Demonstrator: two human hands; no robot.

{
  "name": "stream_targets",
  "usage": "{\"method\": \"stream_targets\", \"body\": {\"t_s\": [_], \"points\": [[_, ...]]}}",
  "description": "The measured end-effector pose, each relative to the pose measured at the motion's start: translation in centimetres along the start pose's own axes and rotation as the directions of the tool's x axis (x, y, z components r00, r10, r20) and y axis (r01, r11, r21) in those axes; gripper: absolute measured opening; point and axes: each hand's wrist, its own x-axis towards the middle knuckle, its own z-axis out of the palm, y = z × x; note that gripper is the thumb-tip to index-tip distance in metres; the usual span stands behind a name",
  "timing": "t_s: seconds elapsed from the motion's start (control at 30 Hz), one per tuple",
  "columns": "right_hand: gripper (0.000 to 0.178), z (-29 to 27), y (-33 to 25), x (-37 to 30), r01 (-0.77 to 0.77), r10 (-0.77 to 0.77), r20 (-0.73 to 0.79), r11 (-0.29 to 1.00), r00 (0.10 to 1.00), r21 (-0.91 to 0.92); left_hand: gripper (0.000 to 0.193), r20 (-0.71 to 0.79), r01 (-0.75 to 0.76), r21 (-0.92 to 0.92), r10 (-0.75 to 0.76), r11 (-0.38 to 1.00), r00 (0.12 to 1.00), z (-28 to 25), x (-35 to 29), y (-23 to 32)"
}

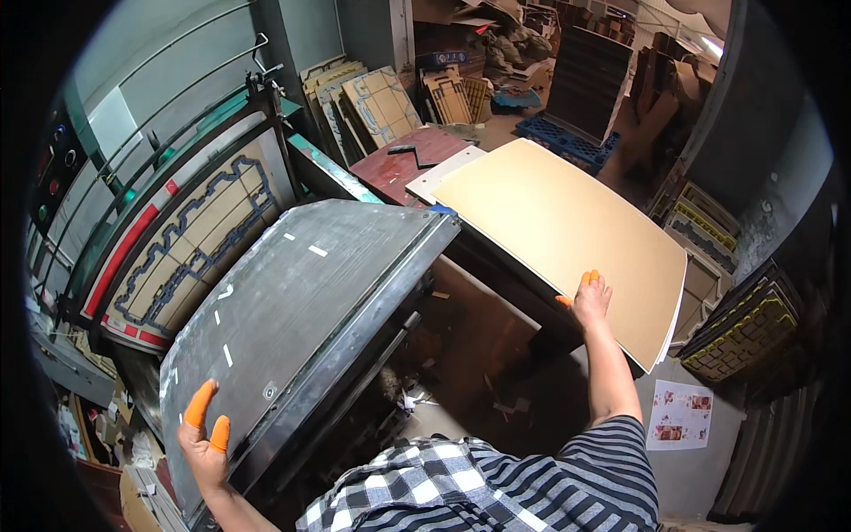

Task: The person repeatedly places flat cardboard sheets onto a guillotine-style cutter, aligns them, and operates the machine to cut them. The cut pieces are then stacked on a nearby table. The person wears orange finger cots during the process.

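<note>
My left hand [206, 443], with orange finger covers on two digits, is raised over the near left end of a grey metal press plate [301, 266]. Its thumb and finger are apart with nothing between them. My right hand [590, 301], also with orange covers, lies at the near edge of a stack of tan cardboard sheets [558, 230], fingers spread on the top sheet and thumb by the edge. Behind the plate stands the press's upright frame holding a cutting die board [199, 248] with dark foam strips along its blades. Small white scraps lie on the plate.
A dark red tabletop [408, 164] with a black bent piece is beyond the plate. Die boards lean at the back [381, 102] and at the right [745, 328]. A dark stack [585, 84] stands on a blue pallet [567, 142]. A printed sheet [680, 415] lies at the lower right.
</note>
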Motion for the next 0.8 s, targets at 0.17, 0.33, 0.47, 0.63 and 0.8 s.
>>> {"method": "stream_targets", "body": {"t_s": [0.17, 0.33, 0.47, 0.63, 0.8], "points": [[0.027, -6.2, 2.6, 4.9, 0.233, -0.224, -0.201, 0.972, 0.954, 0.02, 0.042, -0.013, 0.026, -0.155, -0.028, 0.988, 1.0, 0.0, -0.5, -0.5], [0.012, -22.4, -2.3, 6.6, 0.347, -0.399, -0.42, 0.917, 0.815, -0.198, 0.037, -0.166, 0.024, 0.008, -0.022, 1.0, 0.986, -1.1, -2.2, -0.1], [0.017, -28.5, -7.7, 3.4, 0.658, -0.604, -0.638, 0.727, 0.477, -0.196, 0.032, -0.229, -0.032, 0.166, 0.071, 0.986, 0.971, -0.6, -2.6, 0.6], [0.037, -29.2, -19.8, -0.3, 0.936, -0.766, -0.574, 0.351, 0.289, 0.002, 0.024, -0.408, -0.24, 0.212, 0.309, 0.947, 0.859, -0.8, -4.2, 2.6], [0.037, -25.0, -34.1, -4.5, 0.997, -0.907, -0.42, 0.061, 0.038, -0.043, 0.024, -0.259, -0.376, 0.579, 0.601, 0.723, 0.756, -1.0, -4.6, 6.0]]}}
